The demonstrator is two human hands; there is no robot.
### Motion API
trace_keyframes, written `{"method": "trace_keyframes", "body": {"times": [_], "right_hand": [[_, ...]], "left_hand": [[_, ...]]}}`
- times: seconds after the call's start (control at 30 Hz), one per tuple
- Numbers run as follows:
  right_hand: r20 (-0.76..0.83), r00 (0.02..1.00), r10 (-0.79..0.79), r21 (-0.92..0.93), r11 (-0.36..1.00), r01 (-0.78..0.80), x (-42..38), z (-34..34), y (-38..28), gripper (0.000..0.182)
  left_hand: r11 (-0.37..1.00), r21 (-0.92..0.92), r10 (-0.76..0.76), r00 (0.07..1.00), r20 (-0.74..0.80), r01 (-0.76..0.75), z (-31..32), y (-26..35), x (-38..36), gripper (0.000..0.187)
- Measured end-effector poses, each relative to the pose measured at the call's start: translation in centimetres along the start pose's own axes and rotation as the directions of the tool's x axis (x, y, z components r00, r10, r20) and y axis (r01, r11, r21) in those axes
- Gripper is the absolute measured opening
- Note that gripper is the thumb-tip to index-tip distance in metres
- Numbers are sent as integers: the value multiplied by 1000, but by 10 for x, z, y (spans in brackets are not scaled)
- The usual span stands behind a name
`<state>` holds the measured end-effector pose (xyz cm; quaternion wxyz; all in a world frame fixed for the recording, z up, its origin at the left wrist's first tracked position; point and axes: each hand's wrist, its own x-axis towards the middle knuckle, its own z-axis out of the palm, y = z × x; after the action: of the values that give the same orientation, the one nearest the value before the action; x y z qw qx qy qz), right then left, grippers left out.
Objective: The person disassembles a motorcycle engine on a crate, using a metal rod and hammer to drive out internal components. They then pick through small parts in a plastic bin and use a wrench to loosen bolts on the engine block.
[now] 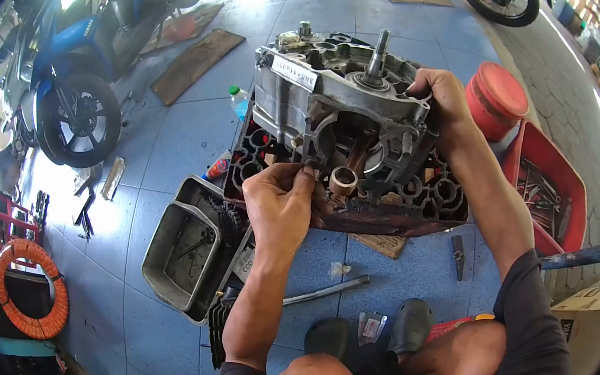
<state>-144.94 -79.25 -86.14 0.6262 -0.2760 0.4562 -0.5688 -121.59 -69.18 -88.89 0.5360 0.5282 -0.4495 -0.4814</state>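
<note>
Gripping the engine case (287, 97) over a grimy crate (394, 222), my right hand (447, 94) holds its right edge; my left hand (279, 197) pinches beside the connecting rod (344, 180). I cannot tell what it pinches.

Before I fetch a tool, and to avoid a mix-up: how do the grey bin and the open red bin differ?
The grey bin stands left of the engine case, the red bin right of it. The grey bin shows a few scattered metal pieces; the red bin holds a pile of metal tools. Both are open-topped.
</note>
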Motion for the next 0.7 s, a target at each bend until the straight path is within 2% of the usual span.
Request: {"method": "trace_keyframes", "body": {"times": [0.03, 0.1, 0.13, 0.17, 0.23, 0.27, 0.3, 0.37, 0.4, 0.43, 0.5, 0.53, 0.6, 0.63, 0.67, 0.7], "right_hand": [[-2, 1000, 11, 1, 1000, -11, 3, -4, 6, 8], [64, 991, -117, 41, 993, 114, 3, -2, 15, 28], [88, 981, -172, 90, 982, 164, -25, 20, 7, 52], [86, 982, -168, 98, 982, 159, -27, 25, 9, 52], [133, 937, -323, -126, 932, 340, -29, 35, 9, 63], [153, 896, -418, -197, 875, 442, -34, 46, 8, 64], [152, 895, -420, -196, 874, 444, -37, 46, 7, 64], [179, 880, -441, -258, 842, 474, -43, 44, 5, 65], [140, 905, -401, -218, 880, 423, -49, 47, 1, 68], [137, 909, -393, -218, 883, 415, -55, 50, -4, 68], [86, 901, -426, -81, 898, 432, -64, 54, -10, 69], [83, 894, -440, -111, 887, 447, -62, 49, -11, 70], [61, 926, -374, 95, 925, 367, -62, 43, -13, 63], [49, 948, -316, 193, 934, 301, -63, 38, -14, 61], [-46, 944, -328, -50, 944, 325, -73, 39, -19, 54], [-57, 942, -331, -62, 943, 327, -77, 32, -14, 54]], "left_hand": [[1000, 4, -10, 1000, -3, 10, 0, -4, -2, 15], [999, 34, -37, 999, -34, 39, -3, -14, -3, 16], [999, -3, -36, 998, -48, 36, -4, -19, -5, 15], [999, 6, -38, 998, -48, 39, -6, -28, -6, 15], [999, 13, 43, 994, -103, -42, -9, -55, -3, 15], [999, -10, -41, 993, -111, 40, -8, -68, -4, 17], [948, -281, -178, 981, -77, 151, -3, -58, -10, 18], [965, -254, -99, 988, -116, 67, -5, -54, -13, 17], [964, -257, -108, 987, -118, 74, -5, -48, -14, 17], [977, -206, -85, 989, -120, 59, -7, -40, -15, 16], [987, -152, -74, 989, -124, 55, -11, -20, -20, 16], [997, -78, -16, 993, -118, 7, -13, -8, -20, 16], [991, 82, 107, 992, -66, -101, -18, 22, -20, 15], [993, 76, 99, 993, -61, -95, -19, 38, -21, 15], [983, 113, 155, 987, -51, -148, -20, 53, -22, 14], [968, 144, 214, 976, -37, -207, -20, 65, -21, 14]]}}
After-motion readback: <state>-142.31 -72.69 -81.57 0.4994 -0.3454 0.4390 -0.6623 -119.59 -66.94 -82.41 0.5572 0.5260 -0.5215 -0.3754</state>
